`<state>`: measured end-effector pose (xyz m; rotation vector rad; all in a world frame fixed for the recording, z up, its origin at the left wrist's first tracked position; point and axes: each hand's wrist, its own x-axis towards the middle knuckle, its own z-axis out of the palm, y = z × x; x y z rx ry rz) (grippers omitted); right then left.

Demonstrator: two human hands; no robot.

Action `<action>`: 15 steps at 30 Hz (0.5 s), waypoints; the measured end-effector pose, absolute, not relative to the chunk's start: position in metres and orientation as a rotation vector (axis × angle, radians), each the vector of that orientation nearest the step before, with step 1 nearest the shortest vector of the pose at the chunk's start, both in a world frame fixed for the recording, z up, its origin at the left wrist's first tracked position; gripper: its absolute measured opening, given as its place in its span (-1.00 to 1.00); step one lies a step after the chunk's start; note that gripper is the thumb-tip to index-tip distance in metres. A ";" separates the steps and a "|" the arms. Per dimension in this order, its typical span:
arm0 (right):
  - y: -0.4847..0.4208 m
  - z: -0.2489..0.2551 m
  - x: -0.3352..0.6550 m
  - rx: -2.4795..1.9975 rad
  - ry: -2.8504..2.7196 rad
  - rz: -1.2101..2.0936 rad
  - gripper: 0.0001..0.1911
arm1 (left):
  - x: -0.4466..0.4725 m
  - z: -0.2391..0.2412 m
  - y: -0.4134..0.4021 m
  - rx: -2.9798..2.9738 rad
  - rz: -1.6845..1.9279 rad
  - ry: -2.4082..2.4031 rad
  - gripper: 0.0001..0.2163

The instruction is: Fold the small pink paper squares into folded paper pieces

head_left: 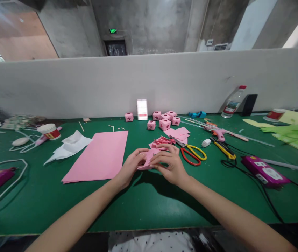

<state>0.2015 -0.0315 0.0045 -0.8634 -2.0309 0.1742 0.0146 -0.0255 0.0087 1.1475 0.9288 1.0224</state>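
Observation:
Between my two hands, just above the table, is a small folded piece of pink paper. My left hand grips its left side, the fingers curled around it. The fingertips of my right hand pinch its right edge and partly hide it. Right behind my hands lies a bunch of folded pink strips, with flat pink paper pieces beside it. Scissors with one red and one yellow handle loop rest to the right. Several small pink paper cubes with dark holes stand farther back.
On the left are a stack of pink sheets, a crumpled white tissue and a paper cup. At right lie a pink glue gun, a yellow cutter, a purple pack with cables and a leaning bottle.

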 end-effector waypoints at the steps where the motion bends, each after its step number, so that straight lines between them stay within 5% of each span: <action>1: -0.031 0.003 0.201 -0.866 -2.026 0.165 -0.94 | 0.014 0.008 -0.025 1.142 1.016 0.912 -0.60; 8: -0.033 0.003 0.197 -0.849 -2.008 0.093 -0.55 | 0.009 0.009 -0.024 1.143 1.096 0.905 -0.49; 15: -0.031 -0.002 0.195 -0.964 -1.755 0.498 -0.52 | 0.013 0.011 -0.024 1.156 1.190 0.903 -0.51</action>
